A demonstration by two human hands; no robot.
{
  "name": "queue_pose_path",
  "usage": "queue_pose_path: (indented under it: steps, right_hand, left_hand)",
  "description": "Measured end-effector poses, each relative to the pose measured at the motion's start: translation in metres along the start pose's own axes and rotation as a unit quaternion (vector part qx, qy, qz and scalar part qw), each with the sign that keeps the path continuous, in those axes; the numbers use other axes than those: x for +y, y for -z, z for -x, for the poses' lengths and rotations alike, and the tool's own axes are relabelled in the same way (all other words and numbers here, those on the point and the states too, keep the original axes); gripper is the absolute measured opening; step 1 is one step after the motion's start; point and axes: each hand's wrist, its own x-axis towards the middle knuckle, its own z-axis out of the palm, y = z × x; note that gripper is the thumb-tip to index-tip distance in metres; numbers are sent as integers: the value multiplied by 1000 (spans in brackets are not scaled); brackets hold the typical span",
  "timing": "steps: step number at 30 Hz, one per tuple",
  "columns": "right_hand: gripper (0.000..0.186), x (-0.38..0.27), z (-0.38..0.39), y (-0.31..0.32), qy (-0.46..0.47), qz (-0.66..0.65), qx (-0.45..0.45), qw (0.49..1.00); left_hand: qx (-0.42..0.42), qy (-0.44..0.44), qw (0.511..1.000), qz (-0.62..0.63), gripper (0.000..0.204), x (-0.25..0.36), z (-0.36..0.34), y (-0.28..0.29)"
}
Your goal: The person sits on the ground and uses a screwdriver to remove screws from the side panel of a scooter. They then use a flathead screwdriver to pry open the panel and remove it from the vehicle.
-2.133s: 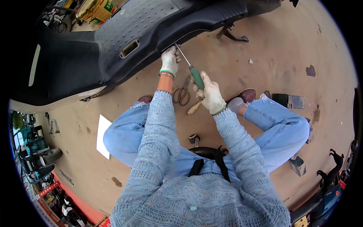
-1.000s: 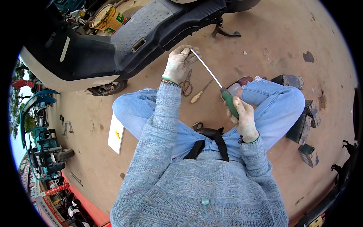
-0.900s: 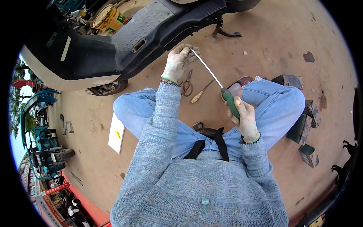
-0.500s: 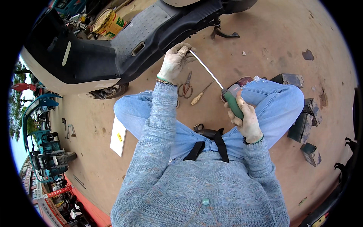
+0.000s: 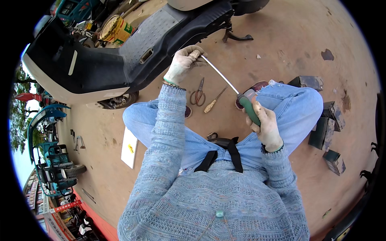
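A long screwdriver (image 5: 249, 109) with a green handle and a bright metal shaft slants between my two gloved hands. My right hand (image 5: 267, 126) is wrapped round its handle, above my right shin. My left hand (image 5: 183, 65) pinches at the tip of the shaft, just in front of the scooter's lower side. Whether a small part sits between those fingertips is hidden. The scooter (image 5: 149, 64) stands across the far left, its dark side panel facing me. On the ground below the left hand lie scissors (image 5: 198, 97) and a second screwdriver (image 5: 210, 106) with a pale handle.
Several dark box-like blocks (image 5: 321, 133) lie beyond my right knee. By my left knee is a white board (image 5: 129, 154) with a yellow mark. The scooter's kickstand (image 5: 238, 37) reaches the ground. A yellow bucket (image 5: 116, 31) stands behind the scooter, and a teal three-wheeler (image 5: 56, 160) at far left.
Both hands keep their grip on the screwdriver. The left hand has shifted slightly left, and the right hand slightly right. The view has turned a little.
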Motion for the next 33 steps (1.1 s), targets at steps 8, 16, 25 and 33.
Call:
queue_pose_path:
  steps: [8, 16, 25, 33]
  right_hand:
    - [25, -53, -3, 17, 197, 310, 93, 925]
    - [42, -185, -35, 94, 325, 418, 116, 840]
    - [45, -104, -114, 187, 212, 261, 147, 931]
    - [53, 17, -243, 151, 70, 169, 82, 980]
  left_hand:
    - [-11, -39, 999, 15, 27, 31, -14, -29]
    - [-105, -142, 969, 173, 42, 73, -75, -99]
    - [155, 38, 981, 107, 28, -7, -130, -8]
    - [243, 135, 953, 117, 28, -94, -152, 40]
